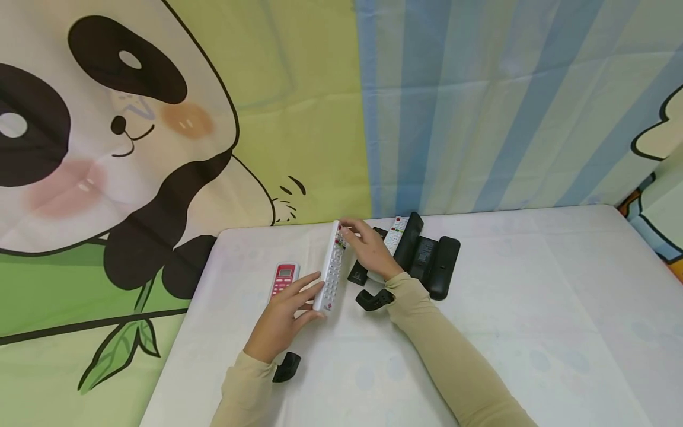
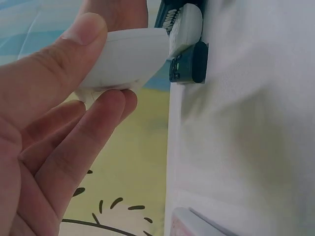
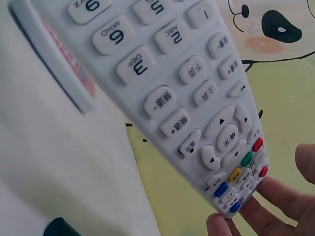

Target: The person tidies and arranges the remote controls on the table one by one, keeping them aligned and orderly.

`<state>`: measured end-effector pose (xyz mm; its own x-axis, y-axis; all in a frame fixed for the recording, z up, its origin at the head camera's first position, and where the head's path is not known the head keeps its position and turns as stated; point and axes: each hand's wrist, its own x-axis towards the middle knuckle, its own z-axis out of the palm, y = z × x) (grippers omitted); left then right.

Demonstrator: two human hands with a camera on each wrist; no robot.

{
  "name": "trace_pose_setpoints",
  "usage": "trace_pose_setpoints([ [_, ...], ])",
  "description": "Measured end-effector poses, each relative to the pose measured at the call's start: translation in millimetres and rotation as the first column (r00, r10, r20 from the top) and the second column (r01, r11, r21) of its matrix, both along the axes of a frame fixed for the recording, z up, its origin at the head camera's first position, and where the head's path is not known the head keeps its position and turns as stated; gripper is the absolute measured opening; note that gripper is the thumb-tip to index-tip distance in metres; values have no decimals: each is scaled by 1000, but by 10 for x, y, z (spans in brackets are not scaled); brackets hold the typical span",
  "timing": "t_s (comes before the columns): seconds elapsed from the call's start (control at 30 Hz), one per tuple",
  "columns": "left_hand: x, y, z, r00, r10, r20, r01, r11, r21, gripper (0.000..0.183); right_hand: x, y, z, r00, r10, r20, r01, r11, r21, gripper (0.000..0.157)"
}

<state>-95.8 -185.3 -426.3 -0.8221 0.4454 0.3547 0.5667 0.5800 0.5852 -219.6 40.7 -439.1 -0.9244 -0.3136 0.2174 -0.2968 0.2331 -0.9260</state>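
A long white remote control [image 1: 334, 267] with rows of buttons is held tilted between both hands. My left hand [image 1: 288, 317] grips its near end; in the left wrist view the thumb is on one side of the white casing [image 2: 133, 54] and the fingers on the other. At the far end, my right hand [image 1: 372, 252] holds it with the fingertips by the coloured buttons. The right wrist view shows its number keys and arrow pad [image 3: 227, 137] close up. Just left of it lies a smaller remote [image 1: 284, 279] with a red face and a little display, partly hidden by the left hand.
Right of the hands, several remotes lie in a group, including a white one [image 1: 395, 235] and a black one [image 1: 444, 267]. Black wrist pieces [image 1: 375, 300] jut out from the sleeves. A white-covered table [image 1: 533, 308] meets a printed cloth backdrop [image 1: 315, 107].
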Motion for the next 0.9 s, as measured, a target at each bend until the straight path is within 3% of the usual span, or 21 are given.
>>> trace_pose_setpoints([
  [0.27, 58, -73, -24, 998, 16, -67, -19, 999, -44, 65, 13, -68, -18, 999, 51, 6, -51, 999, 13, 46],
  [0.5, 102, -127, -55, 985, 74, -153, -104, 974, -201, 64, 18, -160, -29, 999, 48, -7, -48, 998, 47, 44],
  [0.9, 180, -238, -126, 979, 109, -171, -142, 971, -192, 65, 35, -320, -82, 999, 48, -18, -45, 987, 154, 43],
])
